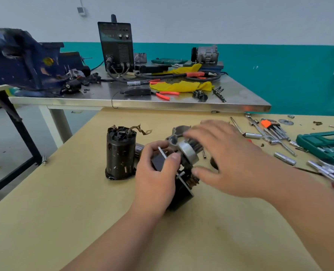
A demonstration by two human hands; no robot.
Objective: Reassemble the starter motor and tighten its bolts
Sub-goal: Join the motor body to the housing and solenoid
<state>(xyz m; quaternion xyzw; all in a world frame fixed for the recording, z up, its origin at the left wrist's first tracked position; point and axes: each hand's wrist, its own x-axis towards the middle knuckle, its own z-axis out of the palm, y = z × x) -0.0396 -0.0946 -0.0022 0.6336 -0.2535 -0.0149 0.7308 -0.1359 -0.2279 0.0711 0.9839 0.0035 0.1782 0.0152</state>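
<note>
Starter sub-assembly (pixel 183 184): held just above the tan table (pixel 181 241), near its middle, tilted with its silver end up and away from the person.
Its look: a black body below, a thin bright metal plate (pixel 162 153) across it, coppery windings showing at the lower right, and a round silver drum (pixel 187 152) with dark gear teeth beyond it.
Motor case (pixel 120 153): a scuffed black cylinder standing upright on the table just left of the hands, with frayed copper braid leads (pixel 140 130) sticking out of its top.
Nose housing (pixel 179 132): grey cast metal, lying on the table behind the held part and partly hidden by the fingers.
Left hand (pixel 156 173): fingers and thumb curled round the black body, the thumb tip pressed beside the plate.
Right hand (pixel 226 159): fingers stretched over the geared end, thumb apart below it; the hand is blurred, so whether it grips cannot be told.
Tools: loose sockets (pixel 253 135), a hex key set in an orange holder (pixel 269 125) and a green socket case (pixel 326 145) lie to the right.
Behind: a steel table (pixel 162 103) carries a blue vise (pixel 21 59), a black welder (pixel 116 45) and yellow cloth (pixel 181 86).
Writing: the markings on the welder's panel are too blurred to read.
</note>
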